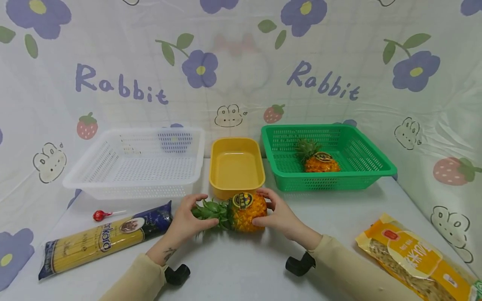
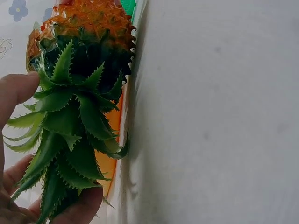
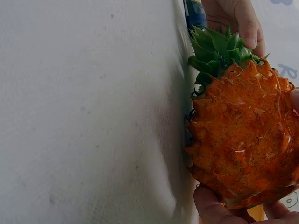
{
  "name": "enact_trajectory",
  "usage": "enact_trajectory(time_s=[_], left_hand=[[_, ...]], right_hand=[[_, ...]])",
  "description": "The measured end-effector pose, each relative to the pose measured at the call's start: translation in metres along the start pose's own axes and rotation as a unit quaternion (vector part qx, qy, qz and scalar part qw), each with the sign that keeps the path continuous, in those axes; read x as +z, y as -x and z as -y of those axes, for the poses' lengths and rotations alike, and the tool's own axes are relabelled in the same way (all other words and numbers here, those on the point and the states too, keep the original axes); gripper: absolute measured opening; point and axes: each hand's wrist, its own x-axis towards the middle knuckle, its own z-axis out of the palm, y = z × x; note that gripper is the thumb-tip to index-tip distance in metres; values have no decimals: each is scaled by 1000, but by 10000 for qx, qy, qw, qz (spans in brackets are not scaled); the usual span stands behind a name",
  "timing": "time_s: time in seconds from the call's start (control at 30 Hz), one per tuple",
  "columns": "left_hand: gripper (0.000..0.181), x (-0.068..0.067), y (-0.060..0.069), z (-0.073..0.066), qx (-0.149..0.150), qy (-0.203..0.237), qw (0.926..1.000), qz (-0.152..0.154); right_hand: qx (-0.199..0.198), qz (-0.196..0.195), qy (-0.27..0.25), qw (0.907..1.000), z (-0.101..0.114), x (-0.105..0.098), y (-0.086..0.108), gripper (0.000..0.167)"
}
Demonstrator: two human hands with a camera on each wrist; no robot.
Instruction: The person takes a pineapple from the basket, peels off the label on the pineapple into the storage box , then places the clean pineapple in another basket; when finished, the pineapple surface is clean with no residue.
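Observation:
A pineapple [image 1: 246, 213] with a dark label lies on its side, its green leaves [image 1: 212, 213] toward the left, in front of the yellow container. My left hand [image 1: 190, 219] grips the leafy end, thumb in front and fingers behind. Around the orange base, my right hand [image 1: 282, 215] curls its thumb and fingers. The left wrist view shows the leaves [image 2: 70, 126] between thumb and fingers of the left hand [image 2: 23, 186]. In the right wrist view the orange body [image 3: 243, 135] sits between the right thumb and fingertips [image 3: 212, 205].
Behind stand a white basket [image 1: 132, 184], a yellow container [image 1: 237, 188] and a green basket [image 1: 331, 182] holding another pineapple [image 1: 321, 163]. A spaghetti pack [image 1: 101, 242] and red lollipop [image 1: 99, 215] lie left; an orange-yellow food bag [image 1: 418, 259] lies right.

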Motion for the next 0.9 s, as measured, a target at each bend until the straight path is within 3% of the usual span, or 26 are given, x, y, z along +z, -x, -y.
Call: enact_trajectory(time_s=[0.13, 0.23, 0.43, 0.6, 0.73, 0.83, 0.9], left_hand=[[71, 0, 0, -1, -45, -19, 10000, 7], [71, 0, -1, -1, -55, -10, 10000, 17], [71, -1, 0, 1, -3, -33, 10000, -8], [70, 1, -2, 2, 5, -29, 10000, -47], [69, 1, -2, 3, 15, -42, 9999, -90], [70, 1, -3, 3, 24, -60, 9999, -99], [70, 1, -3, 3, 21, -75, 9999, -101]], right_hand=[[7, 125, 205, 9997, 1, -3, -2, 76], [18, 319, 761, 9966, 11, -9, -1, 71], [-380, 528, 1953, 9786, 50, -25, -9, 52], [-788, 953, 2542, 9592, 83, -28, -25, 48], [-806, 1376, 2944, 9423, 98, -20, -38, 43], [-797, 1736, 3362, 9222, 102, -14, -45, 40], [-819, 1921, 3740, 9036, 104, -10, -48, 37]])
